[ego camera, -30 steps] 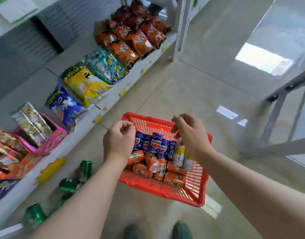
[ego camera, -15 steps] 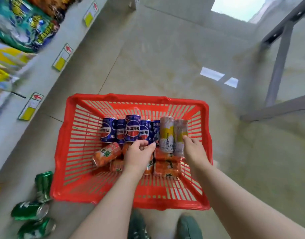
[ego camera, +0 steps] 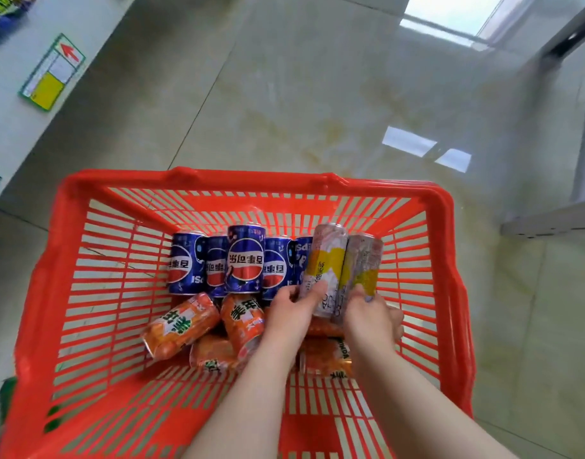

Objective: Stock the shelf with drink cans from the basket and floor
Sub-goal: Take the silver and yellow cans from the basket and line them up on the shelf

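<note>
A red plastic basket sits on the floor below me and holds drink cans. Several blue cola cans stand in a row at its far side. Orange soda cans lie in front of them. Two tall slim silver-and-yellow cans lean at the right. My left hand grips the left slim can near its lower end. My right hand grips the right slim can the same way. Both hands are inside the basket.
The white shelf edge with price tags runs along the left. A bit of a green can shows on the floor left of the basket. A metal rack frame stands at the right. Tiled floor lies beyond the basket.
The view has dropped from the shelf down onto the basket. Both hands went down into it and closed on the two slim cans, the left hand shifting right from the orange cans.
</note>
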Motion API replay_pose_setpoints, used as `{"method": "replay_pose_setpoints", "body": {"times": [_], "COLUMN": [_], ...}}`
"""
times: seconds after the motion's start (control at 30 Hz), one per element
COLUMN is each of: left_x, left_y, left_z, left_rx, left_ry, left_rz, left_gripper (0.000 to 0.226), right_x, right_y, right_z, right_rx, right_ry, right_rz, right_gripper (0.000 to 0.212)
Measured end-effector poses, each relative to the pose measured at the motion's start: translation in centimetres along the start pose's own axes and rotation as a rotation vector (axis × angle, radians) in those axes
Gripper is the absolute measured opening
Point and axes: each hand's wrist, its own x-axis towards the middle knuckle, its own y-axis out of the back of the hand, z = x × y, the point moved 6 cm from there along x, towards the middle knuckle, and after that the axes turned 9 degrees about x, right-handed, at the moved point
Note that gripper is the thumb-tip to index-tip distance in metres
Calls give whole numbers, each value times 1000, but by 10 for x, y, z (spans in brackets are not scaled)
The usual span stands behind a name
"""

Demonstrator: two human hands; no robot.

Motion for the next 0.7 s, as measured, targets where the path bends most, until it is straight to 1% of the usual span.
{"method": "replay_pose_setpoints", "body": {"times": [0.07,0.1,0.17,0.2,0.27,0.3,0.37,0.43,0.53,0.6,0.7], "left_x": [2,3,5,6,6,5,1,-8,-36,-60,-103], "left_y": [7,10,13,14,18,20,27,32,45,60,90], "left_z": [0,-1,-4,-5,-7,-7,-7,-4,6,13,27], "left_rx": [-70,-103,-158,-182,-211,-217,-233,-263,-291,-307,-354], "left_ry": [8,13,27,25,26,30,50,63,30,20,-19], "left_rz": [-42,-58,-71,-71,-68,-57,-37,-37,-45,-27,0], "left_gripper": [80,91,109,113,111,108,104,100,93,89,84], "right_x": [3,2,2,1,-9,-14,-26,-40,-66,-90,-131], "right_y": [-11,-15,-24,-25,-27,-26,-21,-17,-14,-10,-3], "right_z": [4,6,11,12,8,7,2,-5,-16,-26,-43], "right_rx": [94,177,349,392,411,407,440,495,574,574,549], "right_ry": [-53,-84,-146,-153,-121,-102,-99,-117,-140,-125,-121], "right_rz": [-73,-116,-214,-260,-378,-412,-448,-478,-518,-566,-626], "right_gripper": [58,56,45,38,28,28,29,24,24,23,28]}}
